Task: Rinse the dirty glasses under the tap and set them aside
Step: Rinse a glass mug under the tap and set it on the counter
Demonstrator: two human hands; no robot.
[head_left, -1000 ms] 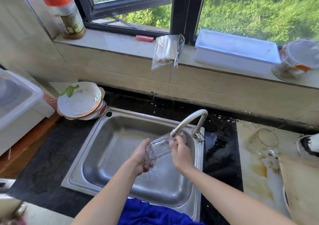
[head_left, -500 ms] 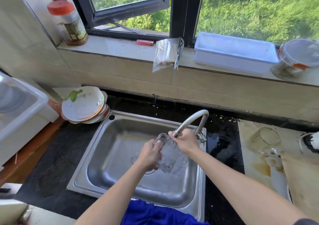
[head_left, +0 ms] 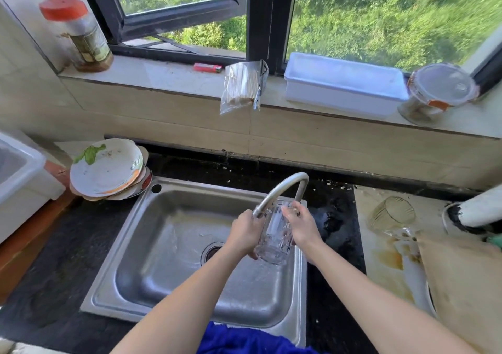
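Note:
A clear ribbed glass is held nearly upright over the steel sink, its mouth right under the spout of the curved tap. My left hand grips its left side and my right hand grips its right side, fingers near the rim. Water wets the sink floor around the drain. A second glass lies on its side on the stained board to the right of the sink.
A stack of dirty plates sits at the sink's back-left corner. A white bin stands at far left. The sill holds a jar, lighter, bag, white box and lidded tub. A blue cloth lies at the sink's front edge.
The glass went from lying tilted sideways between my hands to standing nearly upright under the spout. Both hands shifted right and up along its sides.

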